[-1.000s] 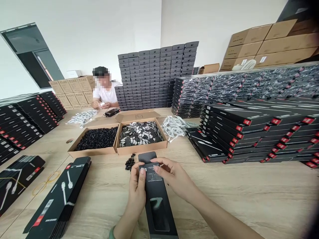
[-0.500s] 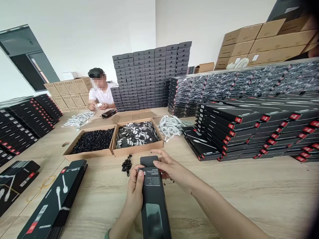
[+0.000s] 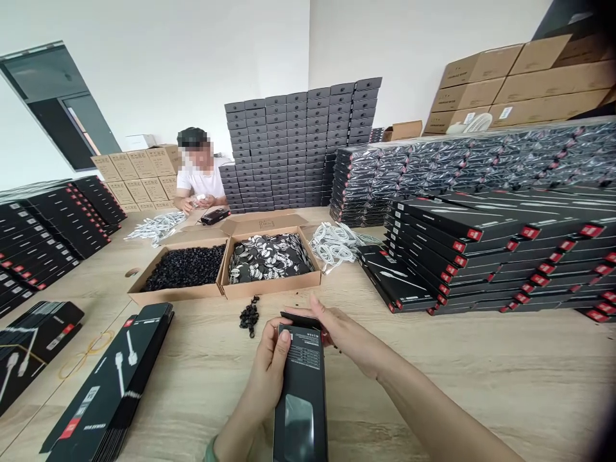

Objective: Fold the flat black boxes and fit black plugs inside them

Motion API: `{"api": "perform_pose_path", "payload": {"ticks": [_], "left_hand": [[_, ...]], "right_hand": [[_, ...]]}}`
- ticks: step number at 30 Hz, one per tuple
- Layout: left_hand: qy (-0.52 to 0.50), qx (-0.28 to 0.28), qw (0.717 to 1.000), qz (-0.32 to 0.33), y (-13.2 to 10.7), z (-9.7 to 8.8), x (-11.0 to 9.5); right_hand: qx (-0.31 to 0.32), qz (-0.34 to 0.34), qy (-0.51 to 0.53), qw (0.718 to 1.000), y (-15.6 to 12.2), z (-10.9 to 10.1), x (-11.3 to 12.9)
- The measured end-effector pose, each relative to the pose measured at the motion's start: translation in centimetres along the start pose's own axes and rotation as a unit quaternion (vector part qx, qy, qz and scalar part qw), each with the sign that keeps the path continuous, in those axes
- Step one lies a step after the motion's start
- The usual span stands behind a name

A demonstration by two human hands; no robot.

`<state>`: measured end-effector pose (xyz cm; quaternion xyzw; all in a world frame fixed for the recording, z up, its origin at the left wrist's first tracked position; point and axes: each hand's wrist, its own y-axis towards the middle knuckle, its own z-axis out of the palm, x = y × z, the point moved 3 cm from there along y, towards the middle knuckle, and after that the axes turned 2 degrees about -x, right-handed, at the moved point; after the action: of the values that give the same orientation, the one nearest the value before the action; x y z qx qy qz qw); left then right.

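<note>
A long black packaging box [image 3: 303, 378] stands tilted in front of me, its printed back and clear window facing me. My left hand [image 3: 269, 359] is closed around its left side, thumb on the printed face. At the upper right corner is my right hand [image 3: 344, 330], its thumb raised by the end flap [image 3: 301, 319] and its other fingers partly hidden behind the box. The flap is folded over towards the opening, and a dark gap shows under it. Whether anything lies inside the box I cannot tell.
Beyond my hands are a carton of small black parts [image 3: 185, 273] and a carton of round black-and-white pieces [image 3: 315, 277]. White cables [image 3: 334, 244] lie beside them. Flattened boxes [image 3: 103, 391] lie left; stacked boxes [image 3: 433, 237] stand right. A co-worker [image 3: 199, 173] sits opposite.
The end flap stood up before and is now bent over towards the box opening. My right hand has tipped inward over it. The view has shifted slightly.
</note>
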<state>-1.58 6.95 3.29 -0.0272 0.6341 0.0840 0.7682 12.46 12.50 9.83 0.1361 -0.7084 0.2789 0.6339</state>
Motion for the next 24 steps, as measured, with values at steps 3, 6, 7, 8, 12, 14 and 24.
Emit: {"api": "perform_pose_path", "payload": {"ticks": [3, 6, 7, 8, 12, 14, 24], "left_hand": [[-0.046, 0.035, 0.998, -0.014, -0.3, 0.5, -0.1], [-0.078, 0.057, 0.995, -0.018, -0.5, 0.8, -0.5], [-0.078, 0.054, 0.995, -0.017, -0.5, 0.9, -0.7], [-0.076, 0.052, 0.996, -0.015, -0.5, 0.8, -0.8], [-0.068, 0.048, 0.996, -0.009, -0.4, 0.7, -0.7], [-0.069, 0.049, 0.996, -0.013, -0.3, 0.6, -0.5], [-0.074, 0.065, 0.995, -0.015, -0.6, 0.7, -0.5]], "right_hand": [[0.006, 0.02, -0.022, 1.0, 0.0, -0.5, -0.2], [0.025, 0.046, 0.018, 0.998, 0.2, -0.9, -0.6], [0.027, 0.051, 0.037, 0.998, 0.3, -0.9, -0.7], [0.027, 0.053, 0.05, 0.997, 0.4, -1.0, -0.7], [0.032, 0.045, 0.046, 0.997, 0.4, -1.1, -0.7], [0.023, 0.05, 0.038, 0.998, 0.5, -1.2, -0.9], [-0.027, -0.007, -0.012, 1.0, 0.7, -0.9, -1.3]]}}
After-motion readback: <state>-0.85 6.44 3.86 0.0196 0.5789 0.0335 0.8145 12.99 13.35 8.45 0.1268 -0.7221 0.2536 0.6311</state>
